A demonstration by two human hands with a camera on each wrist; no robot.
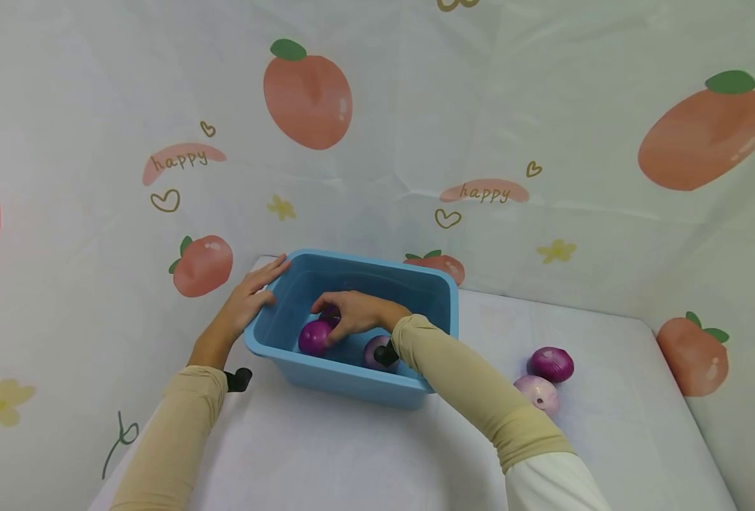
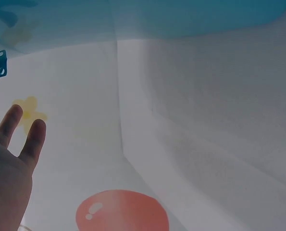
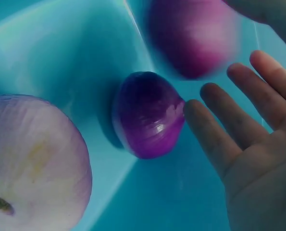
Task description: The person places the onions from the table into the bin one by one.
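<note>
A blue plastic bin (image 1: 365, 264) stands on the white table. Inside it lie a magenta onion (image 1: 313, 338), a darker purple onion (image 1: 331, 314) partly hidden by my hand, and a pale onion (image 1: 373, 350). My right hand (image 1: 352, 316) is down in the bin, over the magenta onion. In the right wrist view my right hand (image 3: 248, 139) has straight, spread fingers beside the dark purple onion (image 3: 150, 115); the magenta onion (image 3: 195, 36) is blurred above, and the pale onion (image 3: 34, 163) lies at the left. My left hand (image 1: 250, 298) rests flat on the bin's left rim.
Two more onions lie on the table right of the bin, one dark purple (image 1: 551, 363) and one pale (image 1: 537, 392). A peach-print cloth (image 1: 307, 92) covers the walls behind and beside the table. The table's near part is bare white surface (image 1: 326, 454).
</note>
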